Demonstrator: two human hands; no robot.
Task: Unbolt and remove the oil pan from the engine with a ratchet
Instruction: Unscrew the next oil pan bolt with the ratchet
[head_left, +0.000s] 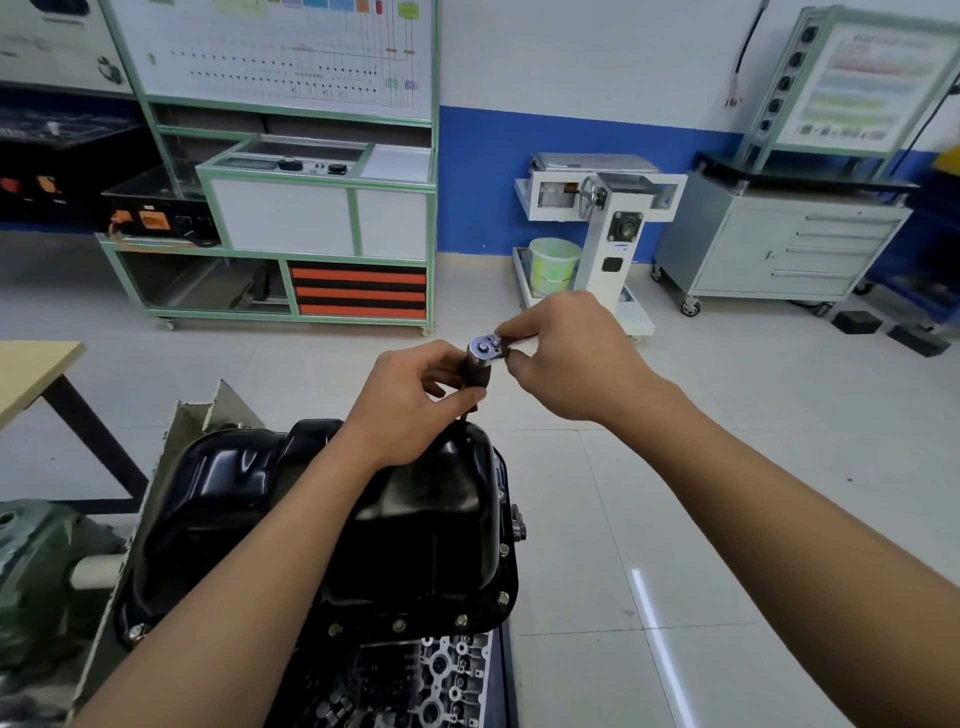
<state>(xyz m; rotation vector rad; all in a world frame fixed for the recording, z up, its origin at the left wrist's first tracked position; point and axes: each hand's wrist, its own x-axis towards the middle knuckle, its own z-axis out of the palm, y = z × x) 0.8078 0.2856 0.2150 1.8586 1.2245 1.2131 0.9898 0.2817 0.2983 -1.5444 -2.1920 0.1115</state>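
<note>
Oil pan (291, 499), black and glossy, sits on the engine (415, 686) directly below both hands and nearer the person, with bolts (399, 623) showing along its near flange. Above its far end the left hand (410, 395) curls its fingers round a dark socket (475, 371) fitted under the head of the ratchet (485, 347). The right hand (566, 358), just right of the left, pinches that silver head between thumb and fingers; the handle is hidden behind it. The 2 hands nearly touch.
</note>
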